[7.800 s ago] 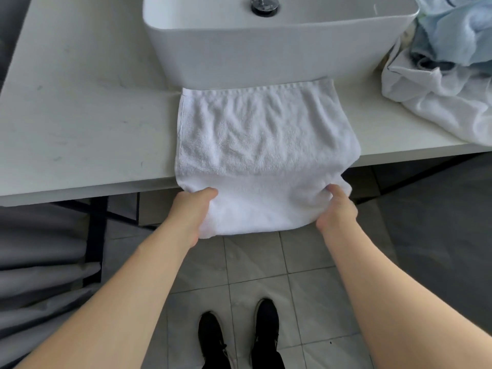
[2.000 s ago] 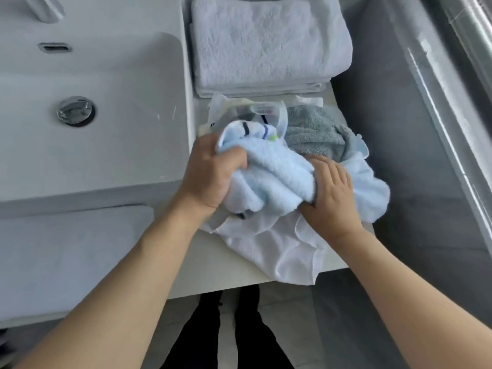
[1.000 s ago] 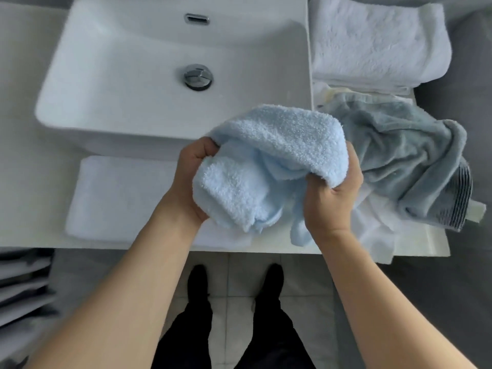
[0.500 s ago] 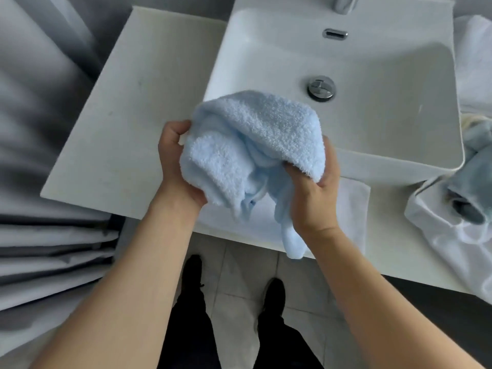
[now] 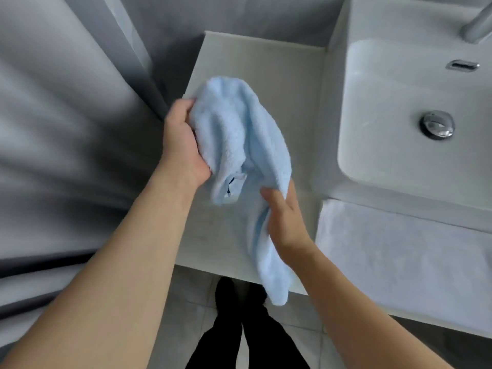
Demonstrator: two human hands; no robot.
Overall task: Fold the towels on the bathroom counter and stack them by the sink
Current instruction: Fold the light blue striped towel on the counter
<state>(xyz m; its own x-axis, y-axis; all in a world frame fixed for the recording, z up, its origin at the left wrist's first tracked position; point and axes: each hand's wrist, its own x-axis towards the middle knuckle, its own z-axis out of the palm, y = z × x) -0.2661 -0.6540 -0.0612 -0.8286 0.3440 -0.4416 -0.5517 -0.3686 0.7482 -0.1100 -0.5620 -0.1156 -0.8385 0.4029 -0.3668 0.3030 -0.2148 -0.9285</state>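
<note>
Towels are the matter at hand, and one light blue towel (image 5: pixel 239 145) is held bunched in the air above the left part of the white counter (image 5: pixel 266 65). At the far left, grey curtain folds (image 5: pixel 66 129) are seen beside the counter's edge. The left hand (image 5: pixel 183 145) is curled round the upper left bunch of the blue towel, which is gripped in its fingers. A long tail of the towel is draped down past the counter's front edge, above the tiled floor (image 5: pixel 186 310) and the black shoes (image 5: pixel 239 296). The right hand (image 5: pixel 285 217) is closed on the towel's lower right side, thumb pressed over the cloth. Further right, a folded white towel (image 5: pixel 399 251) is laid flat on the counter, just in front of the white sink (image 5: pixel 399 115). Inside the basin only a chrome drain plug (image 5: pixel 436 125) and an overflow slot (image 5: pixel 462 65) are seen; part of a faucet (image 5: pixel 476 25) is visible at the top right.
</note>
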